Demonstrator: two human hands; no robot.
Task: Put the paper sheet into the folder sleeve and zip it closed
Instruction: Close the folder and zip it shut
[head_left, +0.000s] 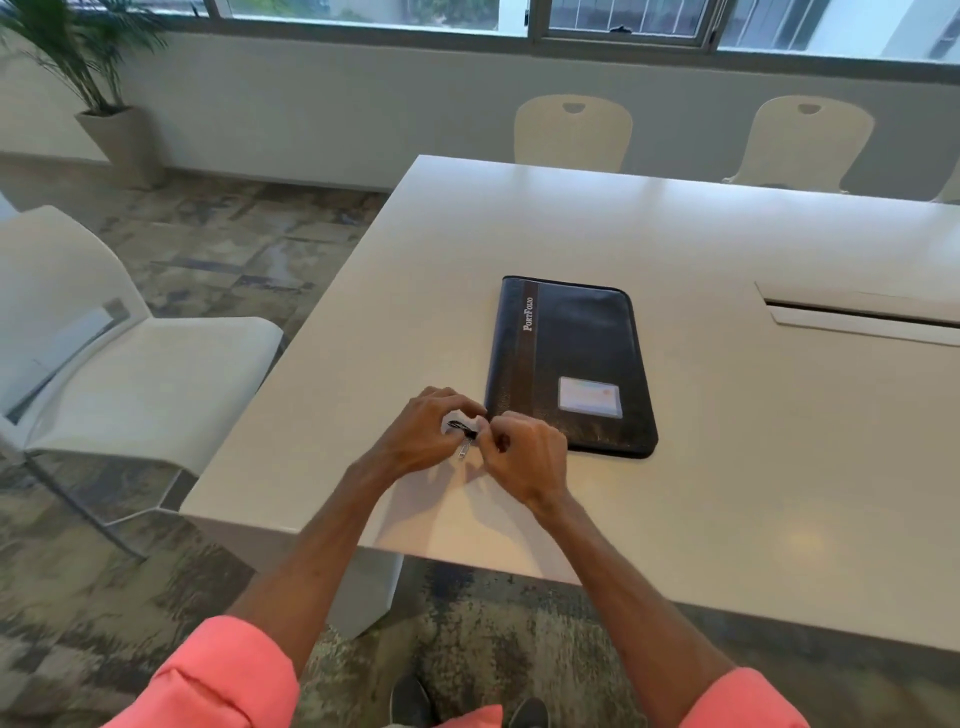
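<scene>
A black zip folder marked "PortFolio" lies closed and flat on the white table, with a clear card window near its front right. At its near left corner both my hands meet. My left hand pinches the short black zipper tail with its metal pull. My right hand is curled beside it, fingertips at the same pull and at the folder's corner. No paper sheet shows outside the folder.
A white chair stands left of the table, and two cream chairs stand at the far side. A cable slot cuts the tabletop at right. A potted plant is in the far left corner.
</scene>
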